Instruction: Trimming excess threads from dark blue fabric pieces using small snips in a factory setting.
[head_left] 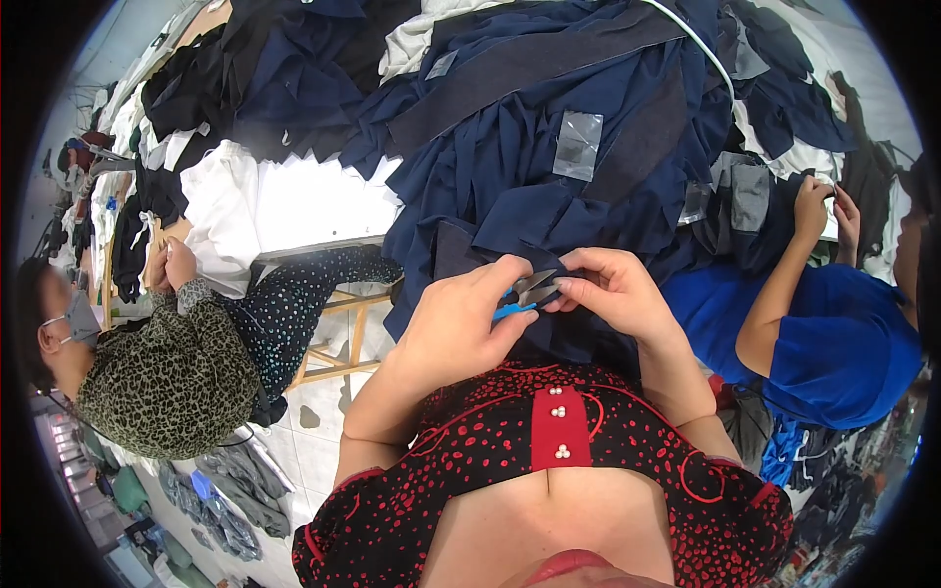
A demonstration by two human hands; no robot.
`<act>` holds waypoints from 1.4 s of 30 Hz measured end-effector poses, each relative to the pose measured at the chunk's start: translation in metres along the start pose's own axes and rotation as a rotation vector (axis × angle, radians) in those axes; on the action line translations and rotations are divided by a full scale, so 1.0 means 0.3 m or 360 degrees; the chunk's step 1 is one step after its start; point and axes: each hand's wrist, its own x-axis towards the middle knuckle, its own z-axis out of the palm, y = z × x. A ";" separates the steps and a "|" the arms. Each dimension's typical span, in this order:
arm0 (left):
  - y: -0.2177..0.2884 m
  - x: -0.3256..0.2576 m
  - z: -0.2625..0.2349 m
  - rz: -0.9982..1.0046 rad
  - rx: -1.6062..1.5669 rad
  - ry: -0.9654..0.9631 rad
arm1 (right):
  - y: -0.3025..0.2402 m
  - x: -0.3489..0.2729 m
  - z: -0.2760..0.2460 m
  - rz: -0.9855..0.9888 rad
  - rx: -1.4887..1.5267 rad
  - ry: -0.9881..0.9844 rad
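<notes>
My left hand point(469, 306) is closed round a pair of blue-handled thread snips point(521, 300). Their metal blades are parted and point toward my right hand. Facing it, my right hand point(610, 292) pinches an edge of the navy blue garment point(534, 220) between thumb and fingers, right beside the blade tips. The navy cloth drapes from the heap in front of me down toward my lap. Any thread at the blades is too small to make out.
A large navy pile with dark grey bands point(529, 73) fills the table ahead, with a clear plastic packet point(578, 145) on it. White cloth point(319, 201) lies on the left. One co-worker in a leopard-print top point(172, 382) sits left, another in blue point(833, 338) right. A white cable point(698, 41) crosses the pile.
</notes>
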 end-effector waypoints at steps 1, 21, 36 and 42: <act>0.000 0.001 0.000 0.0002 0.0004 -0.0002 | 0.000 0.000 0.000 0.0006 -0.0015 0.0001; -0.026 -0.005 0.005 -0.0040 -0.0254 0.0072 | -0.009 -0.005 0.008 0.0030 0.0098 -0.0048; 0.008 -0.012 -0.009 -0.0007 0.0058 0.0012 | 0.000 -0.005 0.018 -0.0014 0.0003 0.0028; -0.001 -0.007 0.005 -0.0003 -0.0022 0.0034 | -0.002 0.000 0.022 -0.0008 0.0033 0.0002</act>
